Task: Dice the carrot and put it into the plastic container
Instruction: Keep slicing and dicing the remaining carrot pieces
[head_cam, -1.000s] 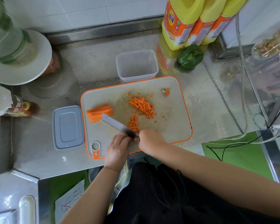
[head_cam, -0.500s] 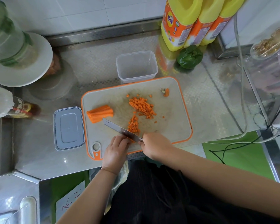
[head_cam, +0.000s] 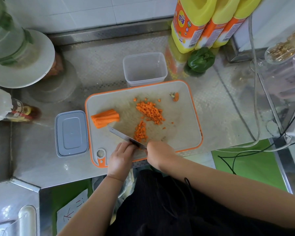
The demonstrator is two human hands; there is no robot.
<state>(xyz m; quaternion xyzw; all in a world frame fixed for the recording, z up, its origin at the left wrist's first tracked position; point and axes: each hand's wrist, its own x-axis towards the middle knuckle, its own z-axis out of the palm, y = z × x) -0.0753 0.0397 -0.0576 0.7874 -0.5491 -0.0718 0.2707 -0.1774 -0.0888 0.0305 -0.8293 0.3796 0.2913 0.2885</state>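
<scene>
The steel knife (head_cam: 124,136) is being gripped by the right hand (head_cam: 157,153); its blade is being touched by the left hand (head_cam: 121,157), risking cuts. Orange carrot dice (head_cam: 150,111) and sticks (head_cam: 105,118) are lying on the orange-rimmed cutting board (head_cam: 182,133), and could be scattered past the clear plastic container (head_cam: 144,68) behind it.

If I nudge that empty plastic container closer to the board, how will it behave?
The plastic container looks thin-walled and empty, so probably light and apt to skid on the smooth steel counter. It is wide and low with a flat base, so tipping seems unlikely. Its clear walls may flex if squeezed.
</scene>
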